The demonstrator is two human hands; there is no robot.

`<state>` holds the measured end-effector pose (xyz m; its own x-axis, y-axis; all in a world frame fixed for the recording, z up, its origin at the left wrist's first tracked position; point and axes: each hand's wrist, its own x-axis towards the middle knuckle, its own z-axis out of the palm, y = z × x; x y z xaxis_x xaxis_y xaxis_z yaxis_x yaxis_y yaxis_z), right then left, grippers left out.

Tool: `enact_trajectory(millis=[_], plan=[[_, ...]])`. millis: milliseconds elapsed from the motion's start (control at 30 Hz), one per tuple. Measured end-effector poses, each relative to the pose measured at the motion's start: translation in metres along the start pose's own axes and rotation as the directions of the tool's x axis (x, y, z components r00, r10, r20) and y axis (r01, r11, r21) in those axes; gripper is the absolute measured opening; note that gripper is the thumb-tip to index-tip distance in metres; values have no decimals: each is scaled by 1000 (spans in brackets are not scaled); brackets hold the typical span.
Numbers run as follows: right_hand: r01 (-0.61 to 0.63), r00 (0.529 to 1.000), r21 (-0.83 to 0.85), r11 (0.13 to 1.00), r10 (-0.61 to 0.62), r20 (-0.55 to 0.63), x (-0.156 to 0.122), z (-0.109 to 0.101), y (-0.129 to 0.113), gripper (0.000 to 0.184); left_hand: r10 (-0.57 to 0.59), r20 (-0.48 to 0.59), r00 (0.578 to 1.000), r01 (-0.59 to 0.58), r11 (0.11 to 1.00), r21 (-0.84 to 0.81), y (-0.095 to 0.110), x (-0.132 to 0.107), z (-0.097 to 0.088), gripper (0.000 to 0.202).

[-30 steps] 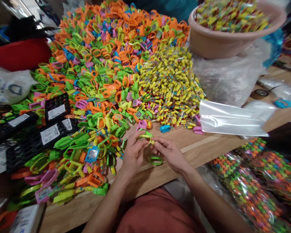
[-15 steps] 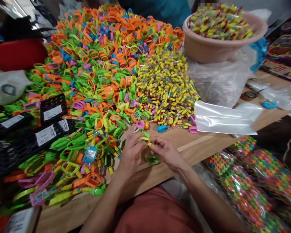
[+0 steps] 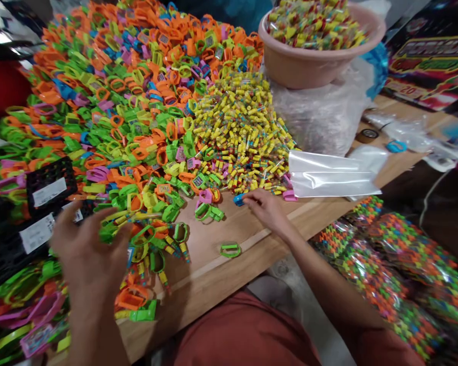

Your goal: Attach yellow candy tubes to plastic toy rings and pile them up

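My left hand [image 3: 93,249] is raised over the left part of the wooden table, fingers spread and nothing between them. Below and beside it lie loose toy watches with candy-filled tubes. My right hand [image 3: 269,211] has its thumb and fingertips closed at the edge of a small blue toy watch [image 3: 238,199], which rests on the table in front of the yellow pile. A green toy watch band [image 3: 230,250] lies alone nearer the table's front edge. Another green toy watch [image 3: 209,211] sits left of the blue one.
A large heap of colourful toy watches [image 3: 137,101] covers the back left. Beside it are small yellow candy tubes [image 3: 244,132], a pink basin [image 3: 309,66], and a clear plastic sheet [image 3: 330,175]. Black crates [image 3: 49,185] stand left; filled bags [image 3: 381,284] lie below right.
My hands have parted. The left has swung left and opened, and the yellow band they held is no longer between them. My right hand has reached forward to the blue toy watch.
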<state>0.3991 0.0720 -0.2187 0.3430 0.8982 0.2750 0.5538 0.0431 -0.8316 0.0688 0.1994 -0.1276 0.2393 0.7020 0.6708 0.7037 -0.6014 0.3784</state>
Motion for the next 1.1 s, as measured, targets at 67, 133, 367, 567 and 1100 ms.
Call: enact_trajectory(millis=[67, 133, 367, 567, 1100], plan=[[-29, 996, -215, 976, 11, -85, 15, -13, 22, 20, -45, -89, 995, 44, 999, -13, 6, 10, 3, 32], [-51, 996, -396, 917, 20, -82, 27, -18, 37, 28, -43, 8, 999, 44, 986, -162, 31, 9, 28, 21], [88, 992, -606, 791, -13, 127, 35, -14, 46, 38, 199, 643, 740, -22, 962, -272, 129, -19, 171, 18], [233, 968, -543, 807, -141, 205, 26, -19, 52, 16, 212, 731, 649, -72, 973, -218, 130, -20, 193, 15], [-135, 987, 343, 930, 96, 127, -25, 34, -11, 26, -307, 840, 448, 850, -146, -507, 99, -37, 132, 34]])
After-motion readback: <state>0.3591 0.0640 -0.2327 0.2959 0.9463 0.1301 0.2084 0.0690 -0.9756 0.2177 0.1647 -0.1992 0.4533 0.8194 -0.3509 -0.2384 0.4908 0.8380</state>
